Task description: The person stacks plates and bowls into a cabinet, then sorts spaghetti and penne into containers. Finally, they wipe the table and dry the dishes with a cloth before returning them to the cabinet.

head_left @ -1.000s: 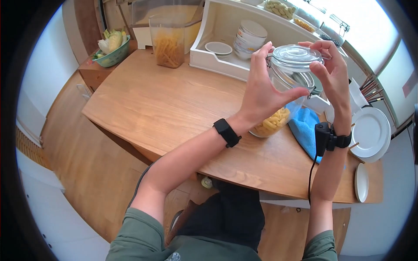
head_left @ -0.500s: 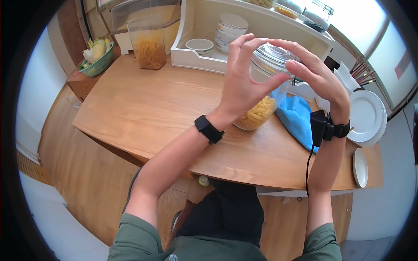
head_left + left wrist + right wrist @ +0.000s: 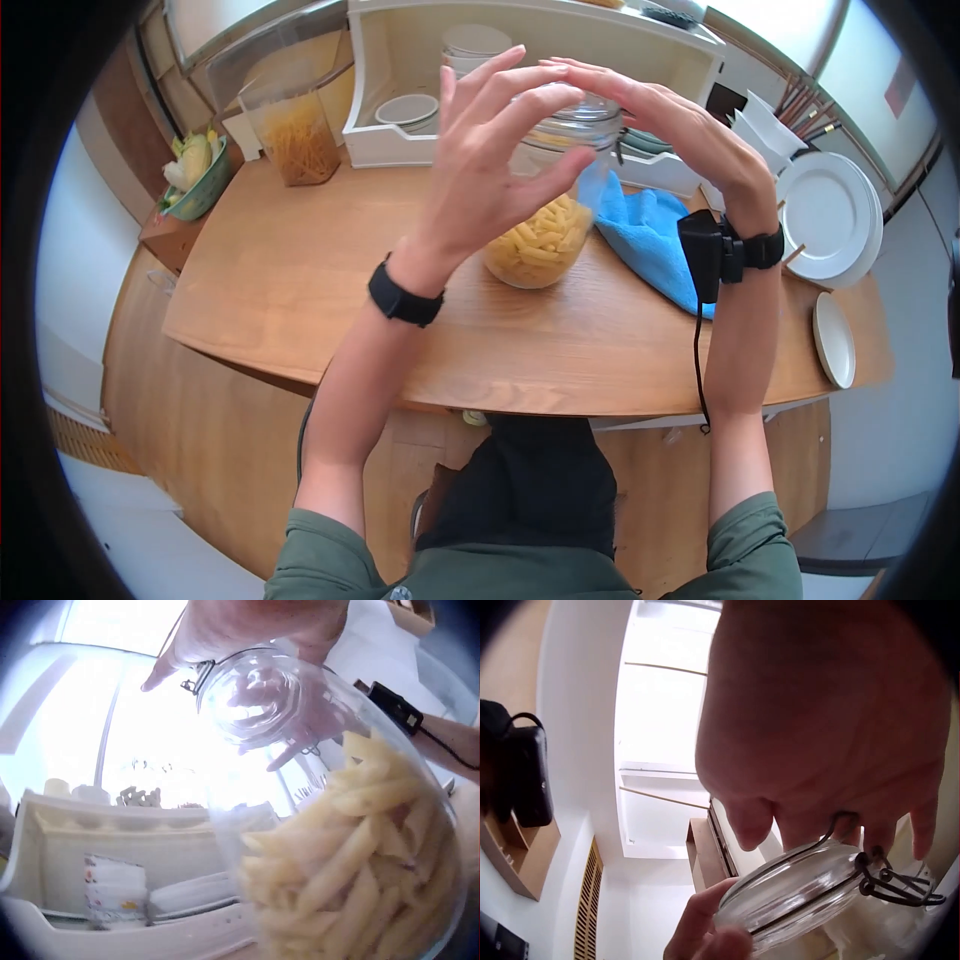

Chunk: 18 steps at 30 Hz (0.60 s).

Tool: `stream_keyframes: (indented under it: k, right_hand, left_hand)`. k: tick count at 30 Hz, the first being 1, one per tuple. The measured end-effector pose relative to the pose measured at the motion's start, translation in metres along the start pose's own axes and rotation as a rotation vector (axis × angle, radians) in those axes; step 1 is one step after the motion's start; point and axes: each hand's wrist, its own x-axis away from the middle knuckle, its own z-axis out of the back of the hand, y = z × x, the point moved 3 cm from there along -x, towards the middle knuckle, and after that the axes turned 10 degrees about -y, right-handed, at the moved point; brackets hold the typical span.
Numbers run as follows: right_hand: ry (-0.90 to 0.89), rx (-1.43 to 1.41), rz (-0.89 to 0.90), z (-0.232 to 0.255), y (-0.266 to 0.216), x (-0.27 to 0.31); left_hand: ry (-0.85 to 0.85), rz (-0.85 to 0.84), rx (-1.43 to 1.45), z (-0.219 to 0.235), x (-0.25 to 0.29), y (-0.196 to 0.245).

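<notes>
A clear glass clip-top jar (image 3: 535, 165) stands on the wooden table, its lower part filled with penne pasta (image 3: 540, 240). Its glass lid (image 3: 802, 904) lies over the mouth, with a wire clasp (image 3: 900, 889) at the side. My left hand (image 3: 485, 165) is at the jar's left, fingers spread and extended toward the lid, thumb across the front of the glass. Over the top from the right arches my right hand (image 3: 690, 125), its long fingers reaching across the lid. In the right wrist view those fingertips are right at the lid's rim and the wire.
A blue cloth (image 3: 655, 240) lies right of the jar. White plates (image 3: 825, 215) stand in a rack, near a small white dish (image 3: 833, 340). Behind are a white shelf (image 3: 390, 150) with bowls, and a container of long pasta (image 3: 295, 140). A green basket (image 3: 205, 185) holds vegetables.
The lid, tilted up off the jar a second ago, has come down onto its mouth. My right hand has gone from gripping the lid's edge to reaching flat over it. The head view has turned right.
</notes>
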Motion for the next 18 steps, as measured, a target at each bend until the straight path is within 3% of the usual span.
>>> stream_keyframes:
  k: [2,10,12,14,16,18]
  right_hand:
    - [0.015,0.005,-0.015,-0.002,-0.002,0.0]
    - [0.039,-0.235,-0.071,0.01,0.022,0.001]
    - [0.066,-0.015,-0.244,0.018,0.035,0.004]
    - [0.08,-0.02,-0.288,0.02,0.041,0.01]
    - [-0.102,-0.367,-0.375,0.014,0.044,0.016]
    - [-0.157,-0.524,-0.303,0.011,0.054,0.013]
  left_hand:
    - [-0.104,0.024,-0.048,0.005,-0.004,0.008]
    - [-0.167,0.005,-0.136,0.003,-0.014,0.018]
    - [-0.159,0.019,-0.096,0.003,-0.015,0.018]
    - [-0.153,0.006,-0.088,0.001,-0.016,0.016]
    - [-0.146,-0.009,-0.084,0.0,-0.018,0.016]
    - [-0.152,-0.007,-0.096,0.001,-0.018,0.016]
